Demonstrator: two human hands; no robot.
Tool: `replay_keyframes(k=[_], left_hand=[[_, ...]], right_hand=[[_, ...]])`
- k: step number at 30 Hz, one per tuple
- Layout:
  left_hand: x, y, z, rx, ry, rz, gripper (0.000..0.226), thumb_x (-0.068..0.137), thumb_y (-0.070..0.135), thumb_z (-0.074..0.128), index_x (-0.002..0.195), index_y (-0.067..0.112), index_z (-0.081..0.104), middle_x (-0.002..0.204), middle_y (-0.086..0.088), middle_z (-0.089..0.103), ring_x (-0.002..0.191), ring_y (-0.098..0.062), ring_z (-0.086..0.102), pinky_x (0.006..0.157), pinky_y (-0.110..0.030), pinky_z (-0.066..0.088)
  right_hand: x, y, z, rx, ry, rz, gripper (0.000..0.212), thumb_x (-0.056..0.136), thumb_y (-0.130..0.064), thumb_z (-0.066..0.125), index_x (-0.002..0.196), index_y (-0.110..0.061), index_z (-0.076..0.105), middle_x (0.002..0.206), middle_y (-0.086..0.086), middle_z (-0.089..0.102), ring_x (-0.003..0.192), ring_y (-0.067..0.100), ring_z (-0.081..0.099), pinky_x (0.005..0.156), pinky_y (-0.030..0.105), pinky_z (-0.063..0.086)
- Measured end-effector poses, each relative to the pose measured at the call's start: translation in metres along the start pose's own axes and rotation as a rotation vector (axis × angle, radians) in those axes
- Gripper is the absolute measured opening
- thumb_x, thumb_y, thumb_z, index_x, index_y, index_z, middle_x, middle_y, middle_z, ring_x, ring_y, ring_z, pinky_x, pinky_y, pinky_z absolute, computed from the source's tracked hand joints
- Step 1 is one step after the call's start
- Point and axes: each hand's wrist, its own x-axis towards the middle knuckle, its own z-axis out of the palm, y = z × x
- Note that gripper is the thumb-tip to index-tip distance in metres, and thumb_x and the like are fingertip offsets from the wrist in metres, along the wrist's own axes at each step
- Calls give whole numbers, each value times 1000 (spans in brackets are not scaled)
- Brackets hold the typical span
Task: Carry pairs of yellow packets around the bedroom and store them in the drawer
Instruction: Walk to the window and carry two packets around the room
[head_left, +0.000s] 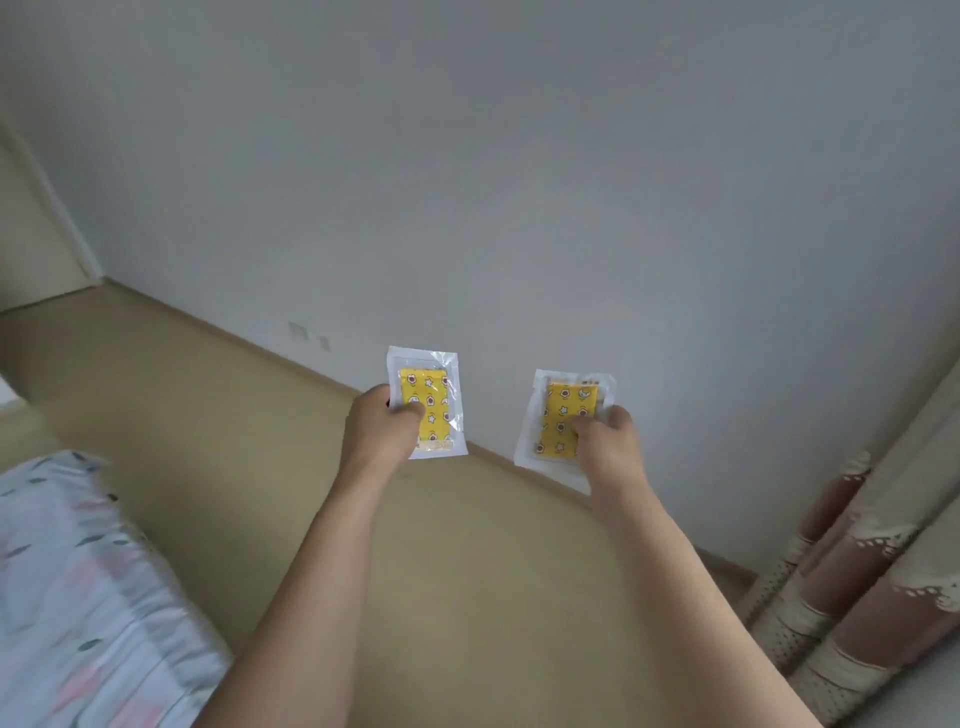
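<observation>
- My left hand (382, 423) grips the left yellow packet (427, 402) by its lower left side, thumb laid across the front and the other fingers hidden behind it.
- My right hand (605, 434) grips the right yellow packet (563, 421) by its lower right side, thumb pressed on the yellow face and the rest of the fingers out of sight behind.
- Each of the 2 packets is a yellow patterned pouch sealed inside a clear wrapper with a white border; both stand roughly upright in the air, faces toward me, the right one tilted a little to the left.
- The packets are apart from each other, side by side, with a gap between them, held out in front of me on both bare forearms.
- Behind the packets is the pale grey wall (519, 182), which meets the beige floor (208, 415) along a skirting line running from upper left to lower right.
- At the lower left corner of the view lies the bed (78, 597), covered in a white sheet with pink and dark marks.
- At the lower right hang the curtains (857, 582), beige and dusty pink with lace trim.
</observation>
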Motion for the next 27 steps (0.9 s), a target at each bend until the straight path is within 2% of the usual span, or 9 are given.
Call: replay_keyframes(k=[3,5,10,16,18,21,24,27], left_hand=[[58,-19,2,-29,57,-52,13,87,13,56,89,7,67,88,-9,71,78,-27,69,68,-31,49],[101,-32,2,-40,101,-74,13,87,13,55,88,7,66,87,-10,71,75,-26,66,65,-30,46],[216,-58,-25,-36,198,-134,12,85,12,53,84,3,61,74,-5,61,65,-22,53,60,-29,41],[326,-76,-88,-26,380,-177,10,85,10,53,83,7,62,81,-4,68,72,-26,62,61,-35,49],[354,-87,-110,-19,428,-212,9,85,10,55,84,6,63,84,-8,70,77,-30,66,67,-42,55],[398,-106,-146,-5,503,-256,10,87,8,55,87,3,63,90,-12,71,85,-32,69,75,-47,57],[449,-130,-178,26,563,-284,14,88,8,55,91,-5,61,97,-19,70,80,-29,67,70,-42,56],[510,-156,-207,21,598,-310,13,89,9,56,95,2,65,97,-12,72,86,-27,69,78,-41,56]], right_hand=[[58,2,52,-8,-77,0,19,87,0,42,79,-16,47,84,2,55,74,19,52,61,28,42],[98,2,94,-10,-127,6,17,87,-1,42,84,-16,49,87,2,56,76,19,54,62,28,43],[189,-11,217,-61,-265,12,14,87,-2,42,94,-9,51,93,4,56,80,20,54,66,29,45],[257,-36,361,-147,-479,-48,20,87,-2,43,103,-6,53,95,5,59,81,21,56,70,32,47],[272,-37,405,-158,-525,-48,19,88,-2,44,104,-8,54,97,5,60,84,21,59,70,31,49],[294,-35,478,-159,-587,-21,17,89,-4,46,102,-11,54,98,5,61,86,22,60,70,32,49],[312,-30,555,-168,-661,-4,15,89,-4,45,97,-14,54,95,3,62,82,19,59,66,29,46],[338,-28,637,-150,-732,4,21,89,0,43,85,-19,53,84,-2,60,74,14,57,62,25,45]])
